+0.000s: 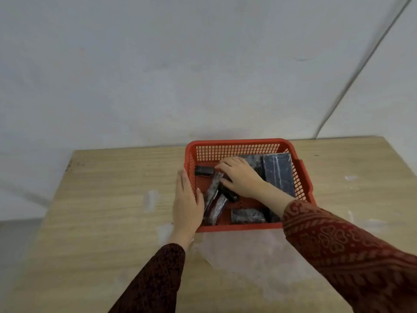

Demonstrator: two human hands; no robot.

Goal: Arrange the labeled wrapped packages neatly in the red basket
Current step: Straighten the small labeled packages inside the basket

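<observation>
A red mesh basket (237, 144) sits on the wooden table near the far edge. Several dark wrapped packages lie inside: a small one (204, 171) at the far left, two long ones (214, 193) leaning in the middle, one flat (247, 215) at the front, and large ones (279, 172) stacked along the right side. My left hand (187, 199) grips the basket's left wall, thumb inside. My right hand (242, 177) reaches into the basket, palm down, fingers on a dark package (231, 195) partly hidden beneath it.
The table (108, 199) bears pale tape marks and a whitish scuffed patch (243, 251) in front of the basket. A grey wall rises behind, with a thin cable (361, 66) running diagonally at the right.
</observation>
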